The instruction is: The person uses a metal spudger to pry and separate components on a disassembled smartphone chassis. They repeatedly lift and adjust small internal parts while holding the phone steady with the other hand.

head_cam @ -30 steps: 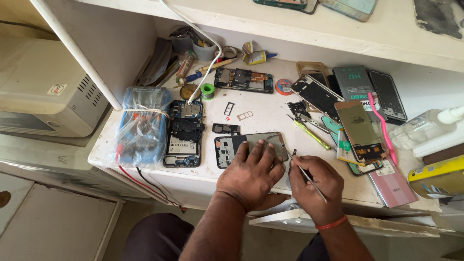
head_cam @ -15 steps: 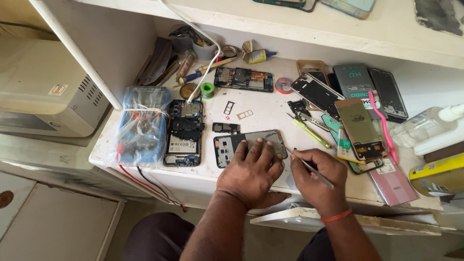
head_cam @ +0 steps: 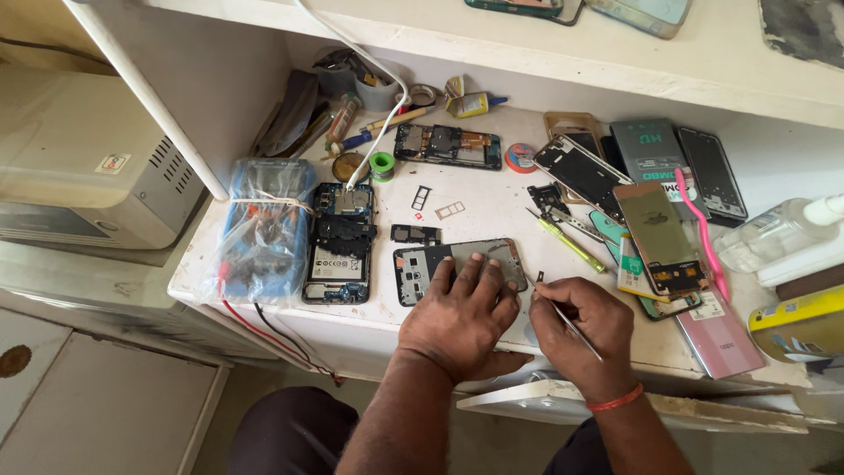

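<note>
Left hand (head_cam: pixel 459 310) flat, fingers spread, pinning phone frame (head_cam: pixel 457 266) beneath. Right hand (head_cam: pixel 580 327) pinches tweezers (head_cam: pixel 563 310), tip just beyond fingertips. Judgement: maintain downward pressure, work tip lightly.

— What colours lie on your desk (head_cam: pixel 492 207)?
— It's white. Your screwdriver (head_cam: pixel 570 244) has a yellow-green handle, the toothbrush (head_cam: pixel 702 230) is pink, the solder spool (head_cam: pixel 381 164) green.
— And on your wrist?
— A red band (head_cam: pixel 615 400). The multimeter (head_cam: pixel 262 230) in clear plastic is blue.

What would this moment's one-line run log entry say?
left hand: flat on phone frame | right hand: holds tweezers beside frame | surface: white bench
</note>
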The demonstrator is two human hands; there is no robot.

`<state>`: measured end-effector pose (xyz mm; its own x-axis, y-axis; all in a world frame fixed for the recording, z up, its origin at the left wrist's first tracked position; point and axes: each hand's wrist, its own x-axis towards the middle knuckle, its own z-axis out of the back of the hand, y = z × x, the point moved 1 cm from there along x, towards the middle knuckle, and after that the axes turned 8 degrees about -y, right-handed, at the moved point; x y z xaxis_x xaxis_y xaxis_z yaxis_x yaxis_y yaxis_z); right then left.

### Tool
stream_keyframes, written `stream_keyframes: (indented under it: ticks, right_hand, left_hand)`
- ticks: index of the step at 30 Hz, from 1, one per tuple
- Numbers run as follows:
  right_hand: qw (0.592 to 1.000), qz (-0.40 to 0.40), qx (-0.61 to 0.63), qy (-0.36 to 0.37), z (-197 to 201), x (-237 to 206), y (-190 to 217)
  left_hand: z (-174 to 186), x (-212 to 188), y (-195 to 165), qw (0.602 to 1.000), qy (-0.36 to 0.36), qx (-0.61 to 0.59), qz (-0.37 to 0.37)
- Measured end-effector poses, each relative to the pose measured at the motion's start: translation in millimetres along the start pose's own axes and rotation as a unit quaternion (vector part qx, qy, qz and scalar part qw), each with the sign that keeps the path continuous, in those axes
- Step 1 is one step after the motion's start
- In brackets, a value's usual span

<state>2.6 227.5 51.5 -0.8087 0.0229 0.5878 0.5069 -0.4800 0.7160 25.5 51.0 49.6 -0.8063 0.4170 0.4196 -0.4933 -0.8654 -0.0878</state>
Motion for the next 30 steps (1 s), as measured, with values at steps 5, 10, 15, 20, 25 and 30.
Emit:
stream_keyframes:
  ticks: [5,10,15,20,25,30]
  right_hand:
    - [1.000,0.010,0.015,-0.008,4,-11,5]
    - [1.000,0.008,-0.004,-0.011,6,-10,4]
    - [0.999,0.037,-0.003,-0.016,6,-11,1]
    - [0.999,-0.045,0.026,0.005,9,-9,-10]
    - [0.995,-0.085,0.041,0.027,11,-5,-22]
    - [0.995,-0.045,0.084,0.018,15,-9,-24]
  left_hand:
    - [1,1,0,1.000,0.015,0.007,-0.001]
    - [1,1,-1,1.000,0.022,0.002,0.001]
    - [0,1,-1,1.000,0.026,-0.002,0.004]
    - [2,1,-1,0.999,0.034,-0.001,0.007]
    - [2,3,0,0.999,0.040,-0.001,0.005]
    - [2,2,0,0.999,0.038,0.003,0.005]
